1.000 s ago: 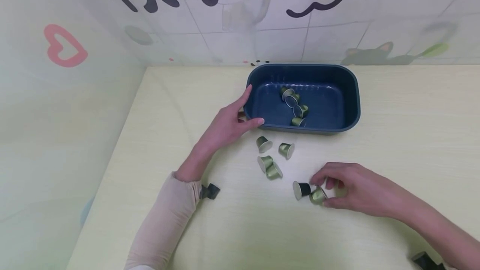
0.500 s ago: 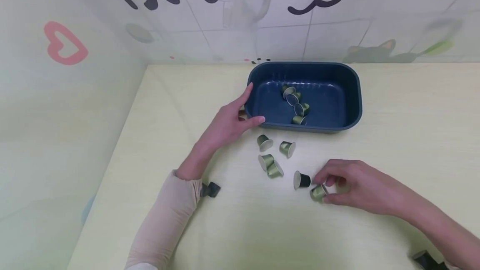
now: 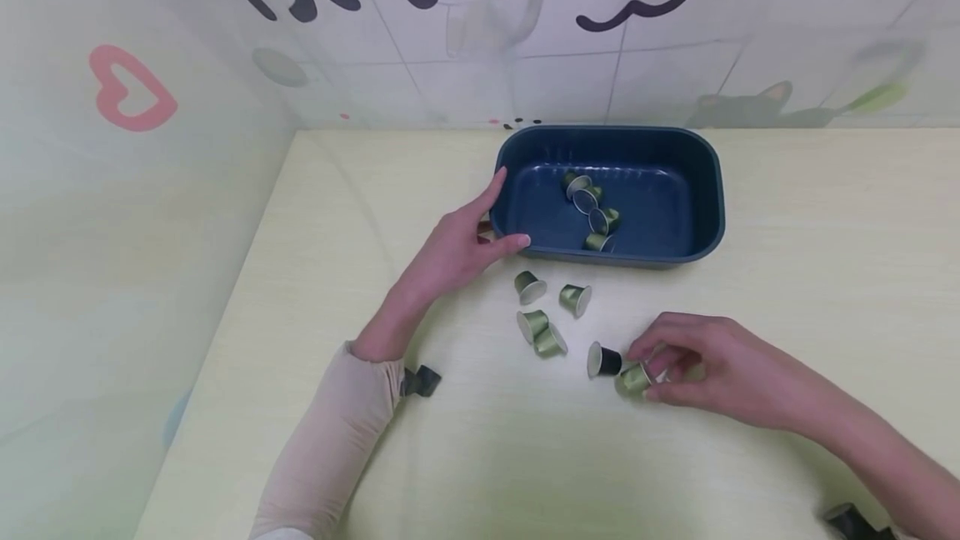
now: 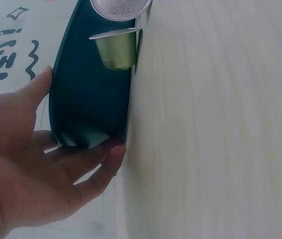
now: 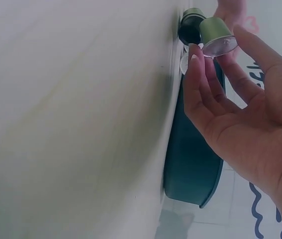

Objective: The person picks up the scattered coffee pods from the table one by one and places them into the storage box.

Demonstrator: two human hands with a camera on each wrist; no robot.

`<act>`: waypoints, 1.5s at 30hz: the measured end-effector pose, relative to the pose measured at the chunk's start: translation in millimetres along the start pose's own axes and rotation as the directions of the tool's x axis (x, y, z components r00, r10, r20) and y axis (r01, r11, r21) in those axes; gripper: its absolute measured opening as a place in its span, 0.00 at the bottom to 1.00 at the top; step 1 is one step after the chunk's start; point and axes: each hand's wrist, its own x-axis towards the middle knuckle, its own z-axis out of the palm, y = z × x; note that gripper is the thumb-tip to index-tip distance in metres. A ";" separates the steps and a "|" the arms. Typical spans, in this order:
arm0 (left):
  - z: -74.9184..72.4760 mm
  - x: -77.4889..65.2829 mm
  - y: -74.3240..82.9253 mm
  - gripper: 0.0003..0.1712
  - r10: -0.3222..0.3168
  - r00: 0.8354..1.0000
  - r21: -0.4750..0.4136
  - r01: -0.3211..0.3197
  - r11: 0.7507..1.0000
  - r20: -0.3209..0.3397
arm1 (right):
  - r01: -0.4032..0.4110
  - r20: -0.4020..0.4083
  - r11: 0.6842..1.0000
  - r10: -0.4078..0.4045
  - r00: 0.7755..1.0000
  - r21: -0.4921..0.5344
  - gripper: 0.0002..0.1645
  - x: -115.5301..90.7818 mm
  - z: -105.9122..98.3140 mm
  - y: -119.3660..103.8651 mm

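Observation:
My left hand holds the left end of a dark blue rectangular container, thumb at the near rim and fingers round the end. Several green coffee capsules lie inside it. My right hand pinches another green coffee capsule between thumb and fingers, just above the table. Right beside it lies a black coffee capsule on its side. In the left wrist view, the fingers bend round the container's end, and part of their grip is hidden.
More green capsules lie on the pale wooden table in front of the container, including one close to its near wall. A printed wall covering rises behind the container, and another wall stands at the left.
My right hand has lifted the green capsule slightly, and the capsule has tilted in its fingers. The left hand and the container stay where they were.

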 end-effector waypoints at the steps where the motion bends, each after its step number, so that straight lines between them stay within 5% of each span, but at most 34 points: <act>1: 0.0 0.0 0.3 0.53 0.001 1.000 0.003 -0.001 1.000 0.001 | 0.014 -0.009 1.000 -0.014 1.000 -0.009 0.17 0.0 -0.1 -0.2; 17: 0.6 -1.7 0.0 0.53 0.008 1.000 -0.007 -0.008 1.000 -0.002 | 0.102 -0.157 0.995 -0.101 0.983 0.001 0.22 6.3 -8.0 -8.5; 45: 0.7 -0.7 -0.2 0.52 -0.006 1.000 -0.002 0.006 1.000 -0.006 | 0.049 -0.273 0.998 -0.037 0.961 0.036 0.24 16.9 -20.6 -12.9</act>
